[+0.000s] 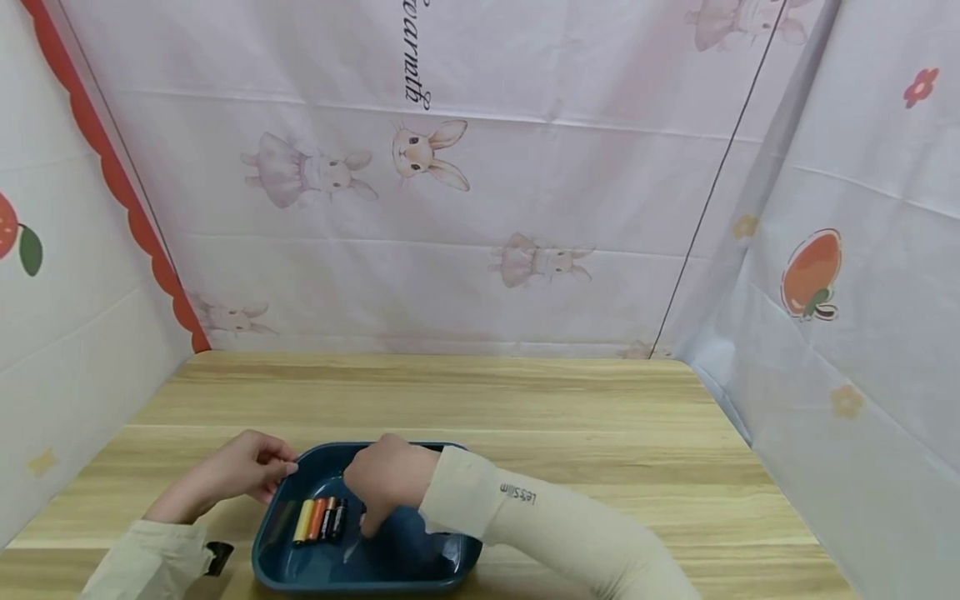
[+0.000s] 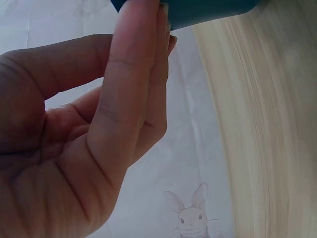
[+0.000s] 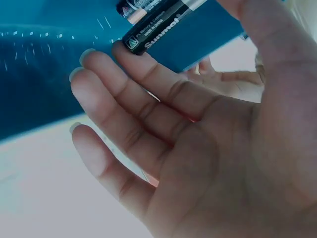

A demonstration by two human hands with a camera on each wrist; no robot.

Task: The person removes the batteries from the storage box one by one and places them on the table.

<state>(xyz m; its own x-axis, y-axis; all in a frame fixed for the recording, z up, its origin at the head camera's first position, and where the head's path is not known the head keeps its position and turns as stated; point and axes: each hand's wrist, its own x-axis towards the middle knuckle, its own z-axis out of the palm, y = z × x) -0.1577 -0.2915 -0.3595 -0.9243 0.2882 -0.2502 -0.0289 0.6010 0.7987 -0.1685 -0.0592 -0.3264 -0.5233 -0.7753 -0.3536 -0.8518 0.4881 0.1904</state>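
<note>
A dark blue tray (image 1: 352,586) lies on the table, with several batteries side by side in its left part: a yellow battery (image 1: 303,522), an orange battery (image 1: 316,521) and black ones. My left hand (image 1: 238,468) pinches the tray's upper left rim between thumb and fingers. Inside the tray, my right hand (image 1: 392,475) reaches down, just right of the row. In the right wrist view its index finger and thumb hold a black battery (image 3: 161,26) by the ends, the other fingers extended; the thumb's contact is partly out of frame. Another battery (image 3: 132,12) shows behind it.
The wooden table (image 1: 600,442) stretches behind and to the right of the tray. Printed cloth (image 1: 480,200) with rabbits hangs at the far edge and both sides. A black strap (image 1: 218,558) shows at the left cuff.
</note>
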